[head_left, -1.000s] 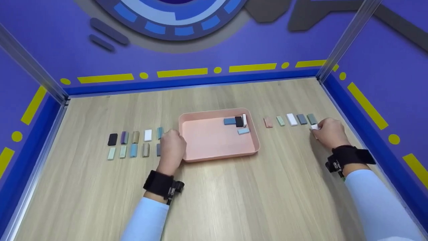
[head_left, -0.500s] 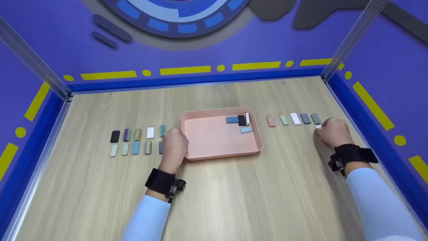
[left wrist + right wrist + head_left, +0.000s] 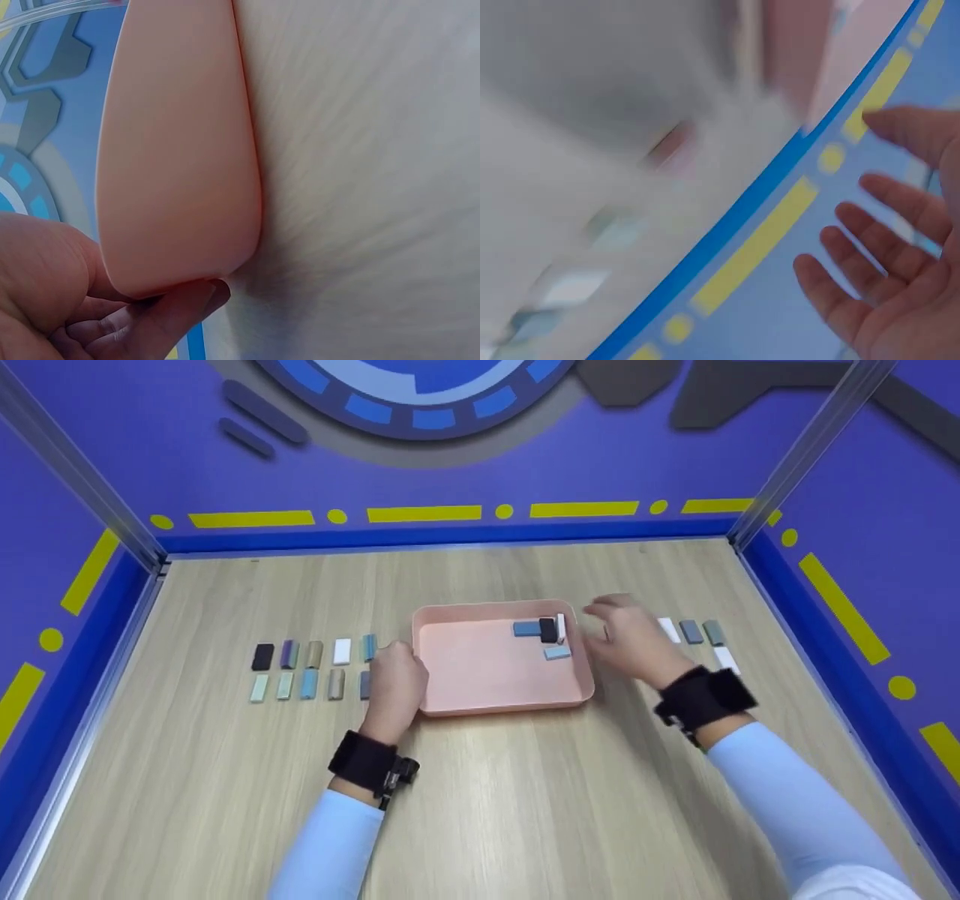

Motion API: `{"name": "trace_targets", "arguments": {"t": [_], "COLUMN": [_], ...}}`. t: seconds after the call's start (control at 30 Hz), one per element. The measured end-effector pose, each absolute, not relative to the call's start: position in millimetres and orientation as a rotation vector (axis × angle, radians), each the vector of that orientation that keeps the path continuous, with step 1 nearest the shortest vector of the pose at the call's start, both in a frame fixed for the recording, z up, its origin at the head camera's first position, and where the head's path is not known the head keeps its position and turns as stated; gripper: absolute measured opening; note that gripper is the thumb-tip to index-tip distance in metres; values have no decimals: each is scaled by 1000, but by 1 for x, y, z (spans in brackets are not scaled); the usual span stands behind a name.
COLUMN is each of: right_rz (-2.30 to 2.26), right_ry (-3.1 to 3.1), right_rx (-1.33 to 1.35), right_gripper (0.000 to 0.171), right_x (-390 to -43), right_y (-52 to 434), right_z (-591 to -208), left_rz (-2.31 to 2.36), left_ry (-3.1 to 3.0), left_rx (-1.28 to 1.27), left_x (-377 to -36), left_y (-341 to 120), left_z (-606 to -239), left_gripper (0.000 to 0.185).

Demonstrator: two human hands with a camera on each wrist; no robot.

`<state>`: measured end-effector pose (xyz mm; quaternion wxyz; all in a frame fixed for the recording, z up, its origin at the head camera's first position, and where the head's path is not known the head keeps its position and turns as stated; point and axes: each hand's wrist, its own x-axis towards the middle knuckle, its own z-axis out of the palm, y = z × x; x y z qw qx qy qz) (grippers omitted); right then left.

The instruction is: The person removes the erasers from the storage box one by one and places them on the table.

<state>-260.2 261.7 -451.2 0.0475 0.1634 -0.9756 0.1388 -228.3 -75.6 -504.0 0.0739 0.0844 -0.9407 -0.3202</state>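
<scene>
My left hand (image 3: pixel 395 682) grips the left end of a shallow pink tray (image 3: pixel 480 682); the left wrist view shows thumb and finger at the tray's corner wall (image 3: pixel 176 150). In the tray's far right part lie a blue block (image 3: pixel 526 628), a black block (image 3: pixel 548 631), a white block on edge (image 3: pixel 561 628) and a light blue block (image 3: pixel 556 653). Beside the tray's right wall my right hand (image 3: pixel 634 641) hovers, its fingers spread and holding nothing. Beneath it, blurred in the right wrist view, are a pink block (image 3: pixel 669 146) and a pale green block (image 3: pixel 616 227).
Right of my right hand lie a white block (image 3: pixel 669 630), a grey-blue block (image 3: pixel 691 631), a green block (image 3: pixel 713 633) and a nearer white block (image 3: pixel 726 660). Left of the tray, several blocks, among them a black one (image 3: pixel 262 657), form two rows. Blue-purple walls (image 3: pixel 450 495) enclose the table.
My right hand has left the nearer white block at the far right, which now lies on the table, and moved left to the tray's side. My left hand keeps hold of the tray.
</scene>
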Motion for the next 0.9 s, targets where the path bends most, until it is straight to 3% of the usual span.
{"name": "trace_targets", "arguments": {"t": [0.23, 0.57, 0.9], "right_rz": [348, 174, 114], "right_ry": [-2992, -3002, -3036], "right_rx": [808, 946, 938], "right_gripper": [51, 22, 11], "right_x": [-277, -300, -300], "right_y": [205, 181, 170], "right_z": [-469, -488, -492], "left_rz": [-921, -902, -919], "left_ry": [-2858, -2845, -2839], "left_rx": [245, 257, 258], "left_x": [-228, -229, -231], "left_y": [-72, -71, -75], "left_z": [-506, -508, -505], "left_gripper": [23, 23, 23]}}
